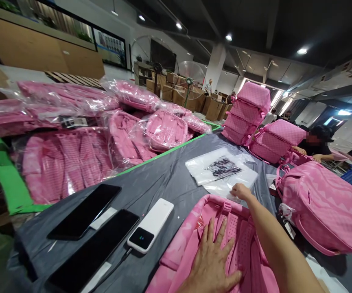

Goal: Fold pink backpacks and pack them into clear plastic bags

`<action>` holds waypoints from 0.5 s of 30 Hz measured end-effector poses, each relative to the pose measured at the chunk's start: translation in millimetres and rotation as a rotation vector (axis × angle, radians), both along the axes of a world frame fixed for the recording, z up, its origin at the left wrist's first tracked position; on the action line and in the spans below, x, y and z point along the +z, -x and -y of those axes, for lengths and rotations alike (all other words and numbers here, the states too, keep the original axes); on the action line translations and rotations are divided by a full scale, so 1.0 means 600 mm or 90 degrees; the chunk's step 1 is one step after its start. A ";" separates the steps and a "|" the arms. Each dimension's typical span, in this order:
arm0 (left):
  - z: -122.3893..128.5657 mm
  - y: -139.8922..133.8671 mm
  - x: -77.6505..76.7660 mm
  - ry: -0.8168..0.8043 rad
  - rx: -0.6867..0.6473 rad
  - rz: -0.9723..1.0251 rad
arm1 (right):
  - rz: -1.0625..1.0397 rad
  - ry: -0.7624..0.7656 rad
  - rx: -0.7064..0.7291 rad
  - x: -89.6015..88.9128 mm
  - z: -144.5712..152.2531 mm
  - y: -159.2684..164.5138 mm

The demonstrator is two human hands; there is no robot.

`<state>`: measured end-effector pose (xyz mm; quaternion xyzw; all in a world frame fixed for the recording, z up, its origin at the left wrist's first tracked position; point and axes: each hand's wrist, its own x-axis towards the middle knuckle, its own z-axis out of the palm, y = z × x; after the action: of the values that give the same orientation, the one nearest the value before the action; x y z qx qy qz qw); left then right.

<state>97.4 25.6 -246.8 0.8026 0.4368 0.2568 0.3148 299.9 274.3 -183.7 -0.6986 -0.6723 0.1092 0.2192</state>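
Note:
A pink backpack (178,248) lies in front of me at the bottom of the view, its padded, perforated straps facing up. My left hand (209,256) rests flat on those straps with its fingers spread. Beyond the backpack, my right hand (241,191) has its fingers closed at the near edge of a clear plastic bag (203,169). Black printing shows on the bag, which lies flat on the grey cloth, seemingly on top of other bags. Part of the backpack is cut off by the lower frame edge, and my right forearm crosses over its right side.
Two black phones (86,211) and a white power bank (151,226) with a cable lie to the left. Plastic-wrapped pink backpacks (68,162) fill a green-edged area beyond. Unwrapped backpacks (322,207) stand at right, some stacked (245,114). A co-worker (316,142) bends over the far right.

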 end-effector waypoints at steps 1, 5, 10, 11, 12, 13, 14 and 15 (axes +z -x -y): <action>0.000 0.000 0.000 -0.001 0.000 0.000 | -0.006 -0.047 -0.018 0.009 0.000 -0.001; 0.004 -0.002 0.004 -0.024 0.024 0.009 | -0.036 -0.284 -0.102 0.099 -0.005 -0.020; 0.004 -0.001 0.006 -0.055 0.050 0.025 | -0.020 -0.476 -0.047 0.278 0.048 -0.046; 0.001 0.000 0.006 -0.068 0.055 0.031 | -0.011 -0.485 -0.016 0.305 0.073 -0.044; -0.001 0.000 0.006 -0.086 0.062 0.043 | -0.002 -0.484 0.018 0.324 0.103 -0.038; -0.004 -0.001 0.007 -0.104 0.067 0.066 | 0.005 -0.475 0.055 0.335 0.135 -0.029; -0.005 -0.003 0.011 -0.113 0.068 0.102 | 0.008 -0.458 0.091 0.338 0.169 -0.017; -0.003 -0.006 0.017 -0.104 0.066 0.150 | 0.009 -0.438 0.124 0.332 0.204 -0.003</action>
<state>101.2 27.7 -236.8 0.7664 0.4152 0.3998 0.2836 301.8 152.0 15.4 -0.5173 -0.7348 -0.1081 0.4252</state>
